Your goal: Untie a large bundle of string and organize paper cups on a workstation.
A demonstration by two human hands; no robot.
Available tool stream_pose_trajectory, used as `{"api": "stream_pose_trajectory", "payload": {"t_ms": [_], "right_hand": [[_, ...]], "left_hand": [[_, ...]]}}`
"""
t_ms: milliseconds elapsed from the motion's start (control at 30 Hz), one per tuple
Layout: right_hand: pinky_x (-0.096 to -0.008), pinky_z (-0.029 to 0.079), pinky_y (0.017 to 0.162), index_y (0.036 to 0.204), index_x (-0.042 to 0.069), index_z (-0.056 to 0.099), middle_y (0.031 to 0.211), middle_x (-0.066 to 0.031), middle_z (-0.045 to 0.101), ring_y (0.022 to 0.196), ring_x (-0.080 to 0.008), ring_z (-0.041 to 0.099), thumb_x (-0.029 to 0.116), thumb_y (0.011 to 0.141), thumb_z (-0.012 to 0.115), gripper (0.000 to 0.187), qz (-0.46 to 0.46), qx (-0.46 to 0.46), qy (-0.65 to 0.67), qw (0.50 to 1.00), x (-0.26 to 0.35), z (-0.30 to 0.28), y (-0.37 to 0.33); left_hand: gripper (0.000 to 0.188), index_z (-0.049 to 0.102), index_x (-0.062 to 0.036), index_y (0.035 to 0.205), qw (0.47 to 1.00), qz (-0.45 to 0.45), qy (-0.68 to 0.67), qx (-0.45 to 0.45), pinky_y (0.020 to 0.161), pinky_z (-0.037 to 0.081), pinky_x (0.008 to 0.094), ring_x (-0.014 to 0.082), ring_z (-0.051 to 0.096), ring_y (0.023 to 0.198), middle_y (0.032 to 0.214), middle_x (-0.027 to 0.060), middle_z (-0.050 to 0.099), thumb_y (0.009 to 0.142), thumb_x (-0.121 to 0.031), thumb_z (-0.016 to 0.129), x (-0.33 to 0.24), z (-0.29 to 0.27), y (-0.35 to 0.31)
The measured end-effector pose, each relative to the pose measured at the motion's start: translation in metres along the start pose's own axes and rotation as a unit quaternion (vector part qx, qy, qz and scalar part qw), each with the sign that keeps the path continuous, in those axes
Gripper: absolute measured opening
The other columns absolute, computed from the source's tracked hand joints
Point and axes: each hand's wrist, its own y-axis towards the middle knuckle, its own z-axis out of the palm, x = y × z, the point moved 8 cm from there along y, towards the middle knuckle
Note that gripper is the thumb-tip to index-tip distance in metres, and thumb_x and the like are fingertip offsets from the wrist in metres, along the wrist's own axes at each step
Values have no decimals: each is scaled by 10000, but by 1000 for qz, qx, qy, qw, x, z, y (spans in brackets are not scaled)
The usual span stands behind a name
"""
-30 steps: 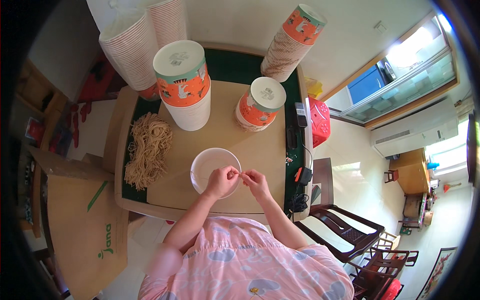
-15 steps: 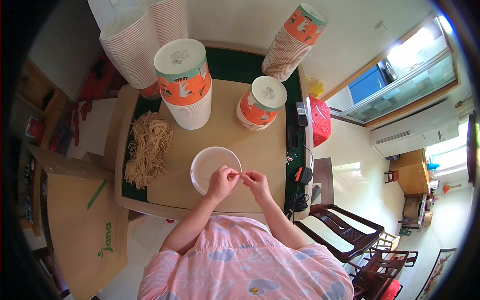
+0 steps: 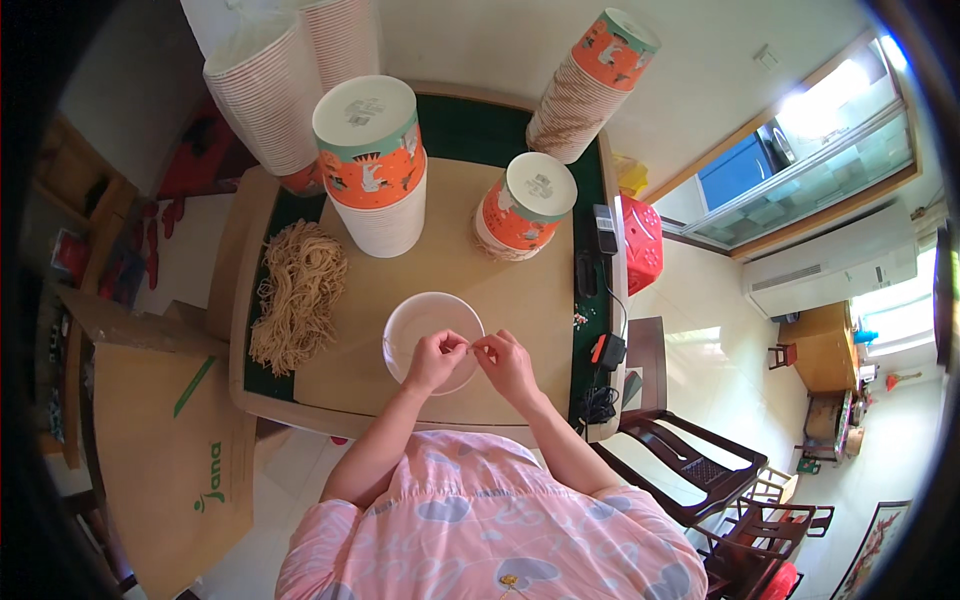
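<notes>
Green shows around the desk [image 3: 475, 125], which bears a tall stack of upturned paper tubs [image 3: 375, 170] toward its back left corner, nested presumably to save room. Along the left edge lies a loose beige string bundle [image 3: 300, 295], probably for easy reach. Near the middle of the front edge sits a white bowl [image 3: 415, 318]. Above its right side, the left hand [image 3: 433, 362] and right hand [image 3: 508, 365] are each closed in a fingertip pinch, apparently for something fine; what they hold, I cannot tell.

A passage over the flat tan board [image 3: 452, 215] runs between the tall orange-and-white paper-tub stack [image 3: 374, 182] and short orange-and-green tub stack [image 3: 522, 208]; the round white bowl [image 3: 400, 332] blocks its near end.
</notes>
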Motion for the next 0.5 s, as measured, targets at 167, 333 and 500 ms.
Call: {"api": "stream_pose_trajectory", "payload": {"t_ms": [167,333,500], "right_hand": [[-330,472,585,827,47,641,754,-100,560,641,-232,586,82,759,645,77,-16,-2,-32,999,4,1,2],[-364,483,620,820,76,640,782,-98,562,701,-279,591,104,766,618,65,-11,10,-63,998,5,3,1],[-374,483,625,809,82,640,793,-97,564,713,-287,588,107,765,615,57,-19,2,-76,997,6,2,1]], "left_hand": [[86,607,-23,894,998,-54,-36,8,474,442,187,66,571,599,721,8,626,813,-52,596,-3,0,-2],[81,615,-12,846,998,50,50,-3,601,518,282,147,641,666,731,74,646,780,-59,625,-22,9,-4],[61,596,-7,776,989,85,117,-21,608,510,307,208,641,672,734,116,637,735,-33,634,-43,9,-6]]}}
